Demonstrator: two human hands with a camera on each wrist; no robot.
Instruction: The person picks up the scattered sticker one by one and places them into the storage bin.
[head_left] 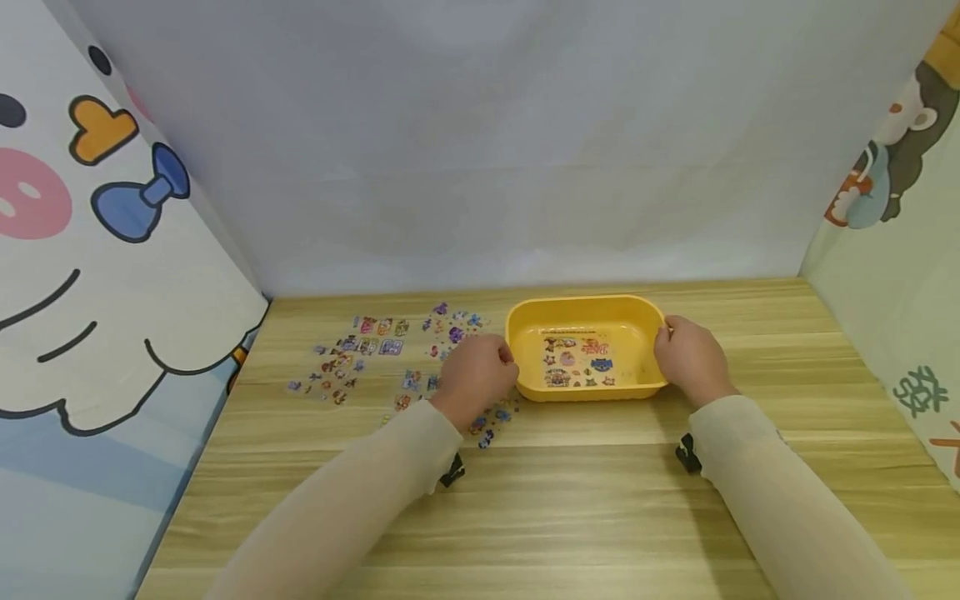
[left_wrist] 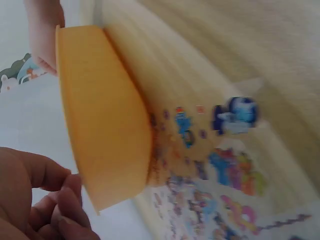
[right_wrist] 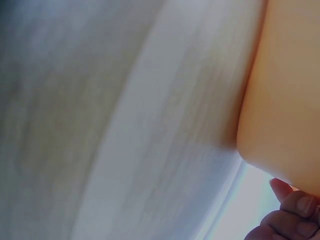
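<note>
- Both arms (head_left: 787,508) reach forward from the bottom of the head view, slanting inward, pale-sleeved to the wrists.
- Left forearm (head_left: 341,500) runs up and to the right. Left hand (head_left: 477,375) bare, fingers (left_wrist: 72,205) curled, tips drawn close in a pinch.
- Right forearm runs up and to the left. Right hand (head_left: 693,358) bare, curled in a grip; in the right wrist view its digits bunch at the lower corner, partly cut off.
- Hands well apart, the left slightly lower in the head view.
</note>
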